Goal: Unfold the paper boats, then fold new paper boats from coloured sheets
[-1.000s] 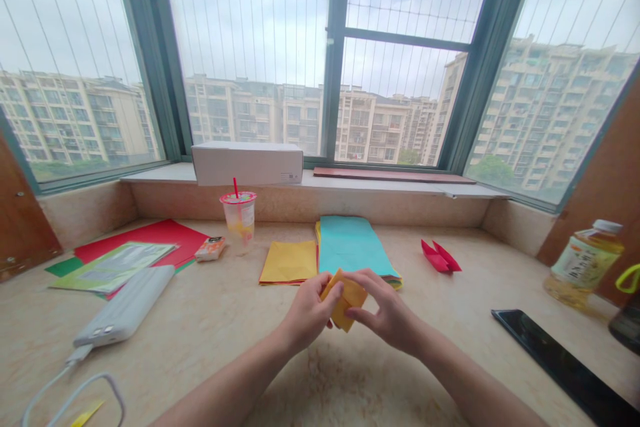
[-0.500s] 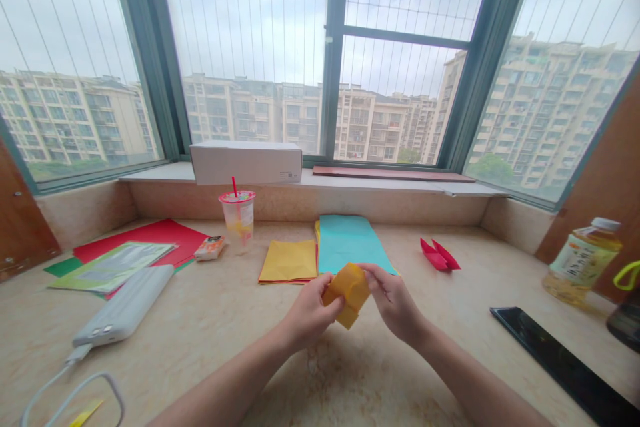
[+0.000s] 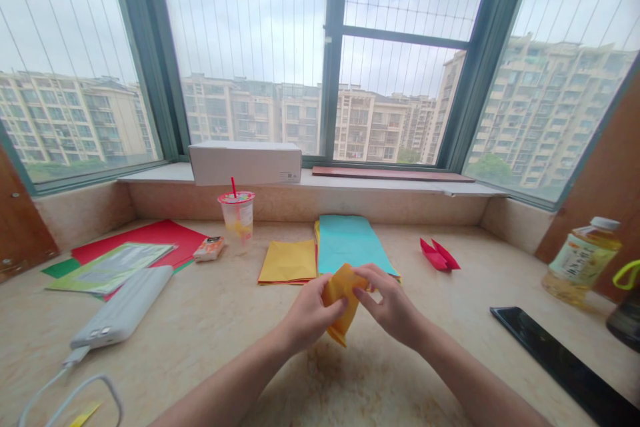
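The folded yellow paper (image 3: 339, 300) has swung round since the earlier frame and now hangs tip-down, its lower point reaching below the hands. The left hand (image 3: 313, 312) and right hand (image 3: 390, 307) are both narrowly closed, pinching it from either side in the air above the desk (image 3: 200, 360), just in front of the teal stack (image 3: 350, 240).

With so light a grip, the paper could slip, or its folds could spring loose or crease crookedly if either pinch eases. A careless reach could also knock the cup (image 3: 237, 223), spilling onto the nearby red sheet (image 3: 150, 237).

That lidded plastic cup holds a little pale yellow liquid, with a red straw (image 3: 233, 188) standing in it. To the right, the capped bottle (image 3: 583, 260) stands upright with yellow liquid inside. The white box (image 3: 245, 163) on the sill is shut, its contents hidden.
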A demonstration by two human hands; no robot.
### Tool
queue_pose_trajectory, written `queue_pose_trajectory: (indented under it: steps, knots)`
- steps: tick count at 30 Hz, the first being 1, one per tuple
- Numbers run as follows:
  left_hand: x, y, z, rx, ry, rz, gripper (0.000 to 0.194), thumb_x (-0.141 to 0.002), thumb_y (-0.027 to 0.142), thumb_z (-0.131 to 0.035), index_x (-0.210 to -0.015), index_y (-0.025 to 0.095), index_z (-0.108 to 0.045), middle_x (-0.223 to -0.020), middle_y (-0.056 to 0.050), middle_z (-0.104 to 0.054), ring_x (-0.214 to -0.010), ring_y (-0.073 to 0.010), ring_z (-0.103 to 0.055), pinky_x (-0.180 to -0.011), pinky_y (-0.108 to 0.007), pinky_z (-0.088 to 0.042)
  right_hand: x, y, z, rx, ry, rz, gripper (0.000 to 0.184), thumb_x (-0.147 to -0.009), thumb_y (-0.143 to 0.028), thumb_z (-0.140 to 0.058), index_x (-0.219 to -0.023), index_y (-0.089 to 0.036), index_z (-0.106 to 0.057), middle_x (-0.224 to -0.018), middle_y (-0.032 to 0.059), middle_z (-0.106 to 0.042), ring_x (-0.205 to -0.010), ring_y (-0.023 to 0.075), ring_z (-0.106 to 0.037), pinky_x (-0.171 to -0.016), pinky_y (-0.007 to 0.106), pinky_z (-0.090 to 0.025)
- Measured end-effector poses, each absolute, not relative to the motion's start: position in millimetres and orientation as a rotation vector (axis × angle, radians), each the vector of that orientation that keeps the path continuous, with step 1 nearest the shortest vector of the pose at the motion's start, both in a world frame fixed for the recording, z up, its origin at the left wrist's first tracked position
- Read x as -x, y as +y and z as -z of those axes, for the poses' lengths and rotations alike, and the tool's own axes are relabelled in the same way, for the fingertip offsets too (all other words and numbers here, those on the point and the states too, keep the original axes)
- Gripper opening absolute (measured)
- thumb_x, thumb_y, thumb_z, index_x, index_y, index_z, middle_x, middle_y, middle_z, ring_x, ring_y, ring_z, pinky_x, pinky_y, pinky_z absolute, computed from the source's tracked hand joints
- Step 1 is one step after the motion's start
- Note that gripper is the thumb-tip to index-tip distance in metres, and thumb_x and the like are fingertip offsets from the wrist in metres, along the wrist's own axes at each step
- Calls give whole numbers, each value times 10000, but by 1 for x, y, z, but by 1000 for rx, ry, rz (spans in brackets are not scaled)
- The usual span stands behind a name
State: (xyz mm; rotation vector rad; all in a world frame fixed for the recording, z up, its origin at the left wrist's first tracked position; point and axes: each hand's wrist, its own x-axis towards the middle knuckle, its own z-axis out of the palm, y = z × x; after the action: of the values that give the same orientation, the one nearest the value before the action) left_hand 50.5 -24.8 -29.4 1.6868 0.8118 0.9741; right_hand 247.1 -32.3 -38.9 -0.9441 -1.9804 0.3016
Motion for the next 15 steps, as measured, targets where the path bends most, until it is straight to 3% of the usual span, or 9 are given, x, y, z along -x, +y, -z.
queue_pose_trajectory:
  steps: [4, 8, 15]
  knots:
    - [-49, -25, 30, -1705, 784, -932, 391, -769, 377, -706, -1040, 111, -613, -932, -78, -669, -837, -208, -600, -723, -278, -456, -247, -32, 39, 978, -1964, -294, 223, -937, -237, -536, -1141, -224, -625, -958, 51, -658, -772, 167, -592, -714, 287, -519]
    - [-47, -27, 28, -1727, 754, -884, 476, -767, 396, -711, -1146, 135, -591, -1034, -88, -672, -918, -233, -606, -776, -293, -466, -250, -32, 37, 980, -1912, -285, 218, -958, -271, -512, -1123, -221, -647, -962, 55, -682, -767, 169, -611, -724, 294, -524]
    - [-43, -25, 21, -1668, 690, -749, 353, -757, 451, -696, -858, 116, -651, -788, -32, -622, -717, -165, -553, -625, -234, -411, -248, -33, 38, 966, -1871, -329, 270, -972, -294, -501, -1198, -241, -639, -1091, 67, -709, -943, 204, -661, -813, 339, -541]
